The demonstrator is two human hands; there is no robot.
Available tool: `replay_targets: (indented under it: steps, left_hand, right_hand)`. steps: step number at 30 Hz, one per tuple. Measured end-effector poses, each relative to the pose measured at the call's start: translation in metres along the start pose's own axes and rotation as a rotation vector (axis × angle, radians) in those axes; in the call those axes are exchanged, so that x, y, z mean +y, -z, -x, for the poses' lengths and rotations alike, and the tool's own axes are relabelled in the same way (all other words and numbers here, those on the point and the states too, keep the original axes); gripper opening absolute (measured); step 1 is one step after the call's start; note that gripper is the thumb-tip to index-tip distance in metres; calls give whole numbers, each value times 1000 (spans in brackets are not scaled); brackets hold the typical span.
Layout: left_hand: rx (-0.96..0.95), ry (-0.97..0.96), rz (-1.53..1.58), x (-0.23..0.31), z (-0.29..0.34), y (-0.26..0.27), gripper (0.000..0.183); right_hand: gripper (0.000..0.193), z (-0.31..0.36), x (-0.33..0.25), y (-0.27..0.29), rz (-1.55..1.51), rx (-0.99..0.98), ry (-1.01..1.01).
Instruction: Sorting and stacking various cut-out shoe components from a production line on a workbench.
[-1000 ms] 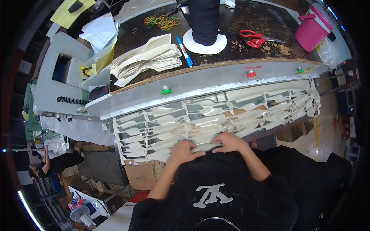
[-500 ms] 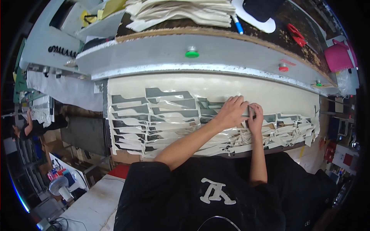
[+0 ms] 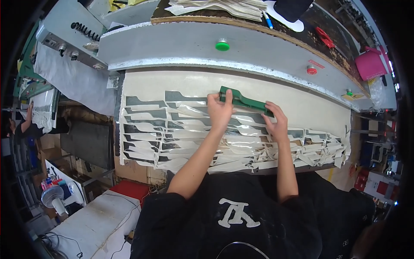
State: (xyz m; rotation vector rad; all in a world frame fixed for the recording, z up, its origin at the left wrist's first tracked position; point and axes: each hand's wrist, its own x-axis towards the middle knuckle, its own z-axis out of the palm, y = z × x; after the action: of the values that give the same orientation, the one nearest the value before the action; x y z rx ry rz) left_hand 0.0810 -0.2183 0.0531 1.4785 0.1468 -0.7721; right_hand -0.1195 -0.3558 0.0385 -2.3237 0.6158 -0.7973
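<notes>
A long, narrow green cutting die (image 3: 248, 102), wider at its left end, is held between my two hands over the upper edge of the cut-out rows. My left hand (image 3: 221, 113) grips its wide left end, thumb and fingers on either side. At the narrow right end, my right hand (image 3: 277, 124) has fingers and thumb closed on the die. Beneath lies a cream sheet (image 3: 172, 82) with several rows of matching long holes, dark surface showing through. Its near right part is torn into curled strips (image 3: 319, 153). Whether the die touches the sheet, I cannot tell.
A grey machine beam (image 3: 172, 47) with green (image 3: 222, 45) and red (image 3: 312, 69) buttons crosses beyond the sheet. On the shelf above are stacked cream pieces (image 3: 215, 7), a pen (image 3: 268, 20) and red-handled scissors (image 3: 324, 37). Another person (image 3: 28, 125) works at far left.
The green die, hidden behind my hands earlier, now shows plainly between them. My left hand has moved left and farther away, my hands are wider apart, and the view has shifted slightly.
</notes>
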Motion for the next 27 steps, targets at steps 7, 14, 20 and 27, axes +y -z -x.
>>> replay_targets:
  steps: [7,14,20,27]
  left_hand:
    - [-52,-350,-1056,-6,-19,25,65]
    - [-207,-832,-918,-48,-58,60,69]
    - [-154,-849,-886,-57,-56,61,64]
    - [-175,-798,-877,-51,-54,59,64]
  right_hand:
    - [50,-14,64,-1,205,-285,0]
    - [48,19,77,-16,78,-129,-197]
    - [43,25,74,-18,90,-85,-156]
    - [41,26,71,-17,110,-58,-132]
